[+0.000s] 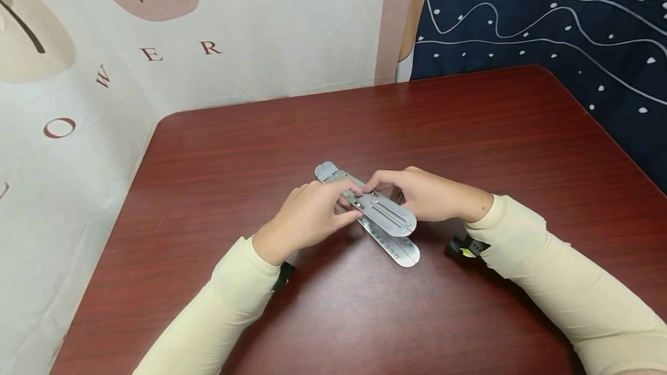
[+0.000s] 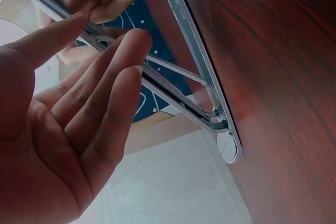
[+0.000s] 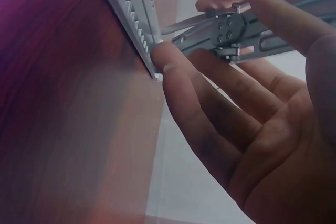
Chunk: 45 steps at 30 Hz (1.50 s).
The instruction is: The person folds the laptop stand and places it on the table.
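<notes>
A silver folding metal stand, which looks like a laptop stand (image 1: 388, 213), stands part-raised on the table. Its upper plate tilts up from the hinged far end, and the notched base strip (image 1: 398, 252) lies on the wood. My left hand (image 1: 307, 213) grips the upper plate from the left, thumb and fingers at its edge. From the other side my right hand (image 1: 435, 192) holds the same plate, index finger on top. A thin support strut (image 2: 176, 69) runs between plate and base in the left wrist view. Teeth along the base (image 3: 131, 14) show in the right wrist view.
The reddish-brown wooden table (image 1: 234, 149) extends around the stand. A white printed cloth (image 1: 286, 28) hangs behind and at left, and a dark blue cloth with trees (image 1: 521, 28) hangs at back right.
</notes>
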Each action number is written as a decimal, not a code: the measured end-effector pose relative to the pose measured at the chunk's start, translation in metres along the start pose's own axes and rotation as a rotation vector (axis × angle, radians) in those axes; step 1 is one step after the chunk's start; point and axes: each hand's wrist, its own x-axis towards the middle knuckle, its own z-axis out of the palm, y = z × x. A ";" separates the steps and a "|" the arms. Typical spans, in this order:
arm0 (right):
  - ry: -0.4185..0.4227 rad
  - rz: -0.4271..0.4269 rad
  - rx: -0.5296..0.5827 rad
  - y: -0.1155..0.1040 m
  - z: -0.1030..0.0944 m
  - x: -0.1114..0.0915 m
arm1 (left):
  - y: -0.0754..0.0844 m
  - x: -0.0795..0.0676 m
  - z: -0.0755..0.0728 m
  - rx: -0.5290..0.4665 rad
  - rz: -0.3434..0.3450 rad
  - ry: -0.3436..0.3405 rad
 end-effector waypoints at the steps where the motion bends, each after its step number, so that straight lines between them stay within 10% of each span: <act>1: -0.007 -0.006 -0.002 0.001 0.000 0.000 | 0.000 0.000 0.001 0.005 0.001 -0.007; 45: -0.044 0.124 -0.448 -0.020 0.031 -0.003 | -0.008 -0.006 0.002 0.024 0.019 -0.193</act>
